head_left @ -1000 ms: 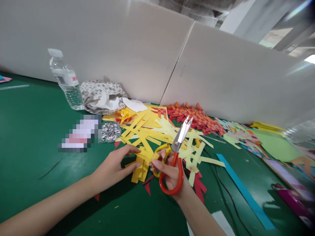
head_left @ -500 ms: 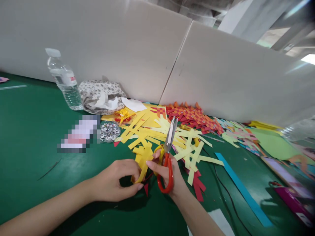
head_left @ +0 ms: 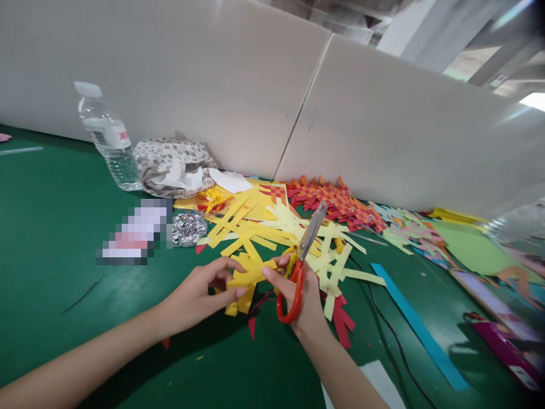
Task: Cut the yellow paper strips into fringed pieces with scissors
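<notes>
My left hand [head_left: 193, 292] pinches the left side of a piece of folded yellow paper strips [head_left: 244, 278] between thumb and fingers. My right hand [head_left: 309, 298] has a pair of scissors [head_left: 300, 281] with one red and one yellow handle tucked in its palm, blades closed and pointing up and away. Its thumb and fingertips also grip the right end of the yellow strips. Just below the strips, a small red paper tip [head_left: 252, 328] shows above the green table. Loose yellow strips [head_left: 251, 233] and pale yellow strips [head_left: 338, 267] lie behind my hands.
Woven red-orange paper fish [head_left: 332, 199] are heaped against the grey partition [head_left: 204, 85]. On the left stand a water bottle [head_left: 110, 142], a patterned pouch [head_left: 170, 150], a bag of googly eyes [head_left: 189, 228] and a blurred phone [head_left: 136, 230]. A blue strip [head_left: 419, 326] and black cable [head_left: 394, 335] lie right.
The yellow strip between my hands has turned from steeply slanted to nearly level. My right hand and the scissors have tilted right, and my left fingers have shifted up along the paper.
</notes>
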`<state>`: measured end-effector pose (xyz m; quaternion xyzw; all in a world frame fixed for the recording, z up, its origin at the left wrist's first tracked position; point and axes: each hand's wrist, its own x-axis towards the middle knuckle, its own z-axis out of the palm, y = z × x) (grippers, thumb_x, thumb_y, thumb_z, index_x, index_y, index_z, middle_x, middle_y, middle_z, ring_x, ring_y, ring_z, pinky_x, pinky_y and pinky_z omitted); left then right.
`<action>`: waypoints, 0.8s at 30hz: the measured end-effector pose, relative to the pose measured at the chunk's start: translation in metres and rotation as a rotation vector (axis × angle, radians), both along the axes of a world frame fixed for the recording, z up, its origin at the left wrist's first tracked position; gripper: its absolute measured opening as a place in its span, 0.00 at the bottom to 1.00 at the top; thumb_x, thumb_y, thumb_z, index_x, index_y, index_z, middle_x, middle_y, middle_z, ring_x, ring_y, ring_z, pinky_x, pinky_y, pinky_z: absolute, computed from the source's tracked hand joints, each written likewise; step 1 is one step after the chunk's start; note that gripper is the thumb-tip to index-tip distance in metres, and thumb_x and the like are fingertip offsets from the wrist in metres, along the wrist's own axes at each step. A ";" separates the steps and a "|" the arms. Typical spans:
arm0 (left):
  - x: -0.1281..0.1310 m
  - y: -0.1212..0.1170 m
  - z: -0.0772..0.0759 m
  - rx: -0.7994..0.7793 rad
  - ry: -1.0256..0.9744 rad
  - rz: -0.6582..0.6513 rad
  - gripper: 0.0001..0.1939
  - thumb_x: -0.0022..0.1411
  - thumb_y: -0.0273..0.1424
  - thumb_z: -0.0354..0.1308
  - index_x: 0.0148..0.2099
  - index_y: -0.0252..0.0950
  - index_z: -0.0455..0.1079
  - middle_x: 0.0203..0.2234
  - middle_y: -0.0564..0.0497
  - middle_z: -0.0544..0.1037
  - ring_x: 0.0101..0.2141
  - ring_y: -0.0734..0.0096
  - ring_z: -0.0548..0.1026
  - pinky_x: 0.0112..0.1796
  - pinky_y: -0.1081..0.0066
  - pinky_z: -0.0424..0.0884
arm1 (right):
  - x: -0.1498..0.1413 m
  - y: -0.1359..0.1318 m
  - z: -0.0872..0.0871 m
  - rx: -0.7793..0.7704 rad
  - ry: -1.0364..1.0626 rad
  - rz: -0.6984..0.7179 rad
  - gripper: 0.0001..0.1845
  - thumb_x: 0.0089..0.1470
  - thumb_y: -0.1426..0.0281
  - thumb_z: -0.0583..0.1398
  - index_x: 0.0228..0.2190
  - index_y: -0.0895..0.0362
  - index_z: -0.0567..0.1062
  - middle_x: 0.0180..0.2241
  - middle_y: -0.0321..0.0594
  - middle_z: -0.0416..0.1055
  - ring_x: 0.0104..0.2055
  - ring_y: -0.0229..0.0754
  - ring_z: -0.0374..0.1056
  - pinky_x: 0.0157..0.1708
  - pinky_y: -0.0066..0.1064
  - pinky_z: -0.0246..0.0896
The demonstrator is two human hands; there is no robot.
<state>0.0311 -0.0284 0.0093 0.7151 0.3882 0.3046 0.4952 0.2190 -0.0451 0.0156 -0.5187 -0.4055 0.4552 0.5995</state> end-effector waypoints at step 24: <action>-0.002 0.005 0.003 -0.165 -0.102 0.108 0.13 0.58 0.40 0.57 0.29 0.36 0.69 0.19 0.57 0.69 0.21 0.75 0.68 0.25 0.75 0.65 | 0.002 0.002 0.007 -0.041 0.069 0.059 0.22 0.32 0.70 0.71 0.26 0.54 0.64 0.37 0.40 0.73 0.40 0.46 0.72 0.39 0.38 0.67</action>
